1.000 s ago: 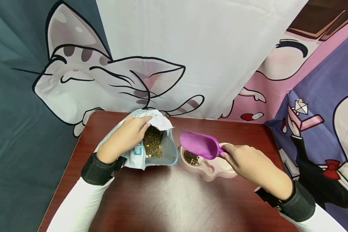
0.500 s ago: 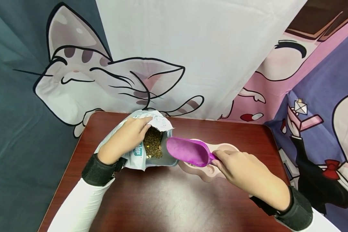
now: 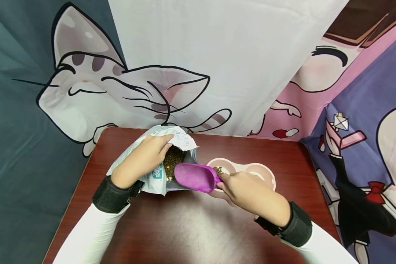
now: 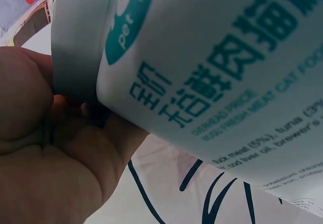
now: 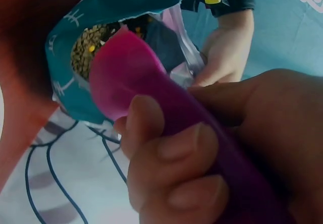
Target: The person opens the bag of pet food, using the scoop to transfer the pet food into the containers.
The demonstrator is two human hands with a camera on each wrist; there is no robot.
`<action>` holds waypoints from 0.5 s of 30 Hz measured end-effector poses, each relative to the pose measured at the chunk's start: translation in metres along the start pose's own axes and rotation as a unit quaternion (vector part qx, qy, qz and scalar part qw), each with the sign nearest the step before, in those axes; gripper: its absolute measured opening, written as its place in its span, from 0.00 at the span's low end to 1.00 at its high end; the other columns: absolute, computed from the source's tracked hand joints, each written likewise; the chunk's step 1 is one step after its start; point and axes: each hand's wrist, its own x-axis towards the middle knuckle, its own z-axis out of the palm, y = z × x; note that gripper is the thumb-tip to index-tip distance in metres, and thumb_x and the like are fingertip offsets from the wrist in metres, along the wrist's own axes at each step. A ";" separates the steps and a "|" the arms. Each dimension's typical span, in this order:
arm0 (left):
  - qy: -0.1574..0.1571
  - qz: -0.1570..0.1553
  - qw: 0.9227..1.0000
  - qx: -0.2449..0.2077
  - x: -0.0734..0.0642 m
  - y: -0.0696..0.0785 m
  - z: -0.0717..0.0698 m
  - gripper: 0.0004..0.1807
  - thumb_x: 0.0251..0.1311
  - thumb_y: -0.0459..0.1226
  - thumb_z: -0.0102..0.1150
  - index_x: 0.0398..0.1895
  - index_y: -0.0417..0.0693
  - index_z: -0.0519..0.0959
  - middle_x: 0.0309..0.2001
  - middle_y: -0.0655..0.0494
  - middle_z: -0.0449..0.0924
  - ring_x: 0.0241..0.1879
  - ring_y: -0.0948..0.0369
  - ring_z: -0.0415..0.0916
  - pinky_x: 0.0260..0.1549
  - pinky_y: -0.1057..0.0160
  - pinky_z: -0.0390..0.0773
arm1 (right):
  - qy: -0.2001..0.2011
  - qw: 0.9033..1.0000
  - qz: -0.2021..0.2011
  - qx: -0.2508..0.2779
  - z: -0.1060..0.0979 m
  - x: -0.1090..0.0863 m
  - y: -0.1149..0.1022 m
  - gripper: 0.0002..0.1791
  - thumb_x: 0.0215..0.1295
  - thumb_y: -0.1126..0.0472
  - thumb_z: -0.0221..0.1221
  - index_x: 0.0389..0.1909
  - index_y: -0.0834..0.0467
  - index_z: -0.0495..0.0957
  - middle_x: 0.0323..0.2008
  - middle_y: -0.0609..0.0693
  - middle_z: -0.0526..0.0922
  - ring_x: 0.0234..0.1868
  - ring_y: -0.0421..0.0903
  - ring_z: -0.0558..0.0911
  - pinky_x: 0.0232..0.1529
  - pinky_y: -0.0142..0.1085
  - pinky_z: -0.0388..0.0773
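My left hand [image 3: 143, 159] grips the folded top edge of a white and teal cat food bag [image 3: 156, 176], which lies tilted with its mouth facing right. Brown kibble [image 3: 171, 163] fills the inside of the bag. With fingers curled round the handle, my right hand [image 3: 250, 194] holds a purple scoop [image 3: 196, 178]. The scoop's front end overlaps the bag's mouth, close to the kibble. In the right wrist view, the scoop [image 5: 123, 70] points into the opening. Printed lettering covers the bag's side [image 4: 202, 82] in the left wrist view.
A pale pink double pet bowl [image 3: 263, 171] stands right of the bag, partly hidden under my right hand and the scoop. Some kibble [image 3: 219, 170] lies in its left hollow. Behind the reddish-brown table [image 3: 184, 227] hangs a cartoon cat curtain [image 3: 198, 44].
My right hand has moved the scoop leftward and slightly down, from above the pet bowl to the mouth of the bag. The left hand keeps its grip in the same place.
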 end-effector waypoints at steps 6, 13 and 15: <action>-0.006 0.001 1.000 -0.003 0.000 0.001 0.002 0.12 0.68 0.31 0.50 0.51 0.36 0.78 0.42 0.41 0.84 0.42 0.52 0.79 0.45 0.46 0.79 | -0.007 0.999 0.045 -0.013 0.012 0.011 -0.008 0.14 0.71 0.48 0.53 0.27 0.51 0.72 0.13 0.43 0.68 0.10 0.41 0.68 0.08 0.37 0.65; -0.013 0.000 1.000 0.000 -0.002 0.003 0.001 0.16 0.68 0.31 0.51 0.56 0.34 0.76 0.48 0.37 0.83 0.49 0.49 0.79 0.51 0.45 0.78 | -0.025 0.995 0.090 -0.035 0.019 0.023 -0.023 0.17 0.70 0.48 0.52 0.23 0.52 0.73 0.16 0.46 0.71 0.14 0.50 0.75 0.11 0.47 0.73; -0.015 -0.002 1.000 0.001 -0.003 0.003 0.001 0.17 0.68 0.31 0.50 0.57 0.33 0.76 0.50 0.36 0.82 0.51 0.48 0.79 0.52 0.44 0.77 | -0.018 0.995 0.090 -0.034 0.022 0.027 -0.026 0.18 0.68 0.49 0.54 0.19 0.51 0.72 0.16 0.46 0.71 0.15 0.50 0.75 0.11 0.47 0.74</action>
